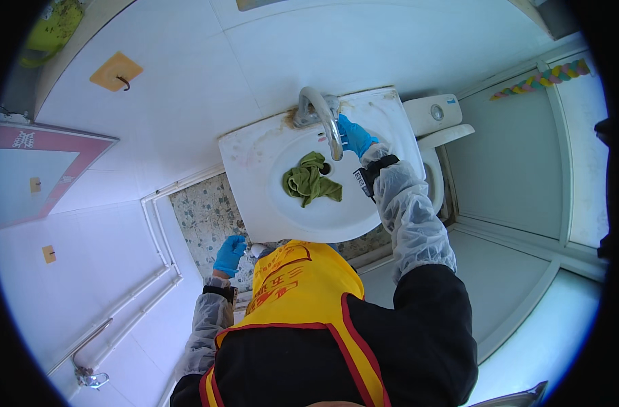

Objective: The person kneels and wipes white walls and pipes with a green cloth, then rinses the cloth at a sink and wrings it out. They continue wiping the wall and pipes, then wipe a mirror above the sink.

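Observation:
My right hand [356, 136], in a blue glove, is at the base of the curved metal faucet [323, 109]; the spout partly hides its fingertips, so I cannot tell whether they grip it. A crumpled green cloth [307, 180] lies in the white washbasin [289, 219], beside the dark drain hole [325, 168]. My left hand [230, 255], also gloved in blue, hangs off the basin's front left corner with its fingers loosely curled and nothing seen in them. No water is visible from the spout.
A white toilet [434, 116] stands close on the basin's right. White pipes [159, 229] and a metal shower valve [92, 379] run along the left wall. A pink-edged mirror [40, 168] is at the left, with a hook [117, 72] near it. Framed panels [513, 168] stand at the right.

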{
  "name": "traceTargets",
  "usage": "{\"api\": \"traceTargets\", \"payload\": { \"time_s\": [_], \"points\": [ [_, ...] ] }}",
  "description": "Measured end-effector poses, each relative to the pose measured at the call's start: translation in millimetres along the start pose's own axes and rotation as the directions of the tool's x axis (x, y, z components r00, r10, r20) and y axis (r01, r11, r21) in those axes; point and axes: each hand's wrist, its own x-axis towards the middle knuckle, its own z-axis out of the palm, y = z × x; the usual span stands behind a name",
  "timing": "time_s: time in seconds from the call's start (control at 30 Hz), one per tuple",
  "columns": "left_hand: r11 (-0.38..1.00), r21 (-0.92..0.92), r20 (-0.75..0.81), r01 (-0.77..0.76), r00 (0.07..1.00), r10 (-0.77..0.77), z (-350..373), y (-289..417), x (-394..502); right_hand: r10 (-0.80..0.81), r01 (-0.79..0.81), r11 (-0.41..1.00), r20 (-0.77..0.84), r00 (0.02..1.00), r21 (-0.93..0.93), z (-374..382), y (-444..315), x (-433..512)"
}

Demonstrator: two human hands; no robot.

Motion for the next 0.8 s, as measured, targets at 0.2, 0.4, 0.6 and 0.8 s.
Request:
{"api": "traceTargets", "payload": {
  "time_s": [0.2,0.4,0.6,0.8],
  "points": [
    [0.994,0.042,0.039,-0.102,0.994,0.100,34.7,81.5,15.6,0.074,-0.077,0.962,0.022,0.997,0.261,2.1,-7.9,37.4],
    [0.994,0.075,0.064,-0.085,0.995,0.081,23.5,79.8,22.2,0.097,-0.073,0.978,-0.113,0.989,0.197,29.9,-37.3,0.7],
    [0.991,0.100,-0.009,-0.090,0.996,0.091,-3.9,43.3,31.4,0.082,-0.085,0.996,-0.170,0.982,-0.013,24.9,-50.3,-0.7],
    [0.996,0.070,-0.101,-0.058,0.993,0.065,-16.1,11.5,37.3,0.086,-0.100,0.988,-0.121,0.989,-0.120,-5.3,-57.4,28.5]
  ]
}}
